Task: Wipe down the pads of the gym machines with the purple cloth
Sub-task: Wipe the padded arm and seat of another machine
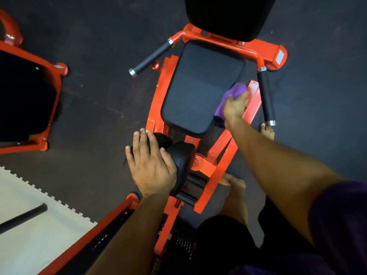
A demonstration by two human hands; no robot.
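Observation:
A black seat pad (200,90) lies on the orange machine frame (156,100) in the middle of the view. My right hand (235,109) presses the purple cloth (232,96) against the pad's right edge, fingers spread over the cloth. My left hand (152,165) rests on a smaller black roller pad (182,159) nearer to me, fingers fairly straight over its top. A black back pad (228,16) stands at the top of the view.
Two black handle grips (151,57) (266,96) stick out on either side of the seat. Another orange machine with a black pad (25,96) stands at the left. A white foam mat (35,225) with a black bar (23,217) lies lower left. My bare feet (234,187) stand beside the frame.

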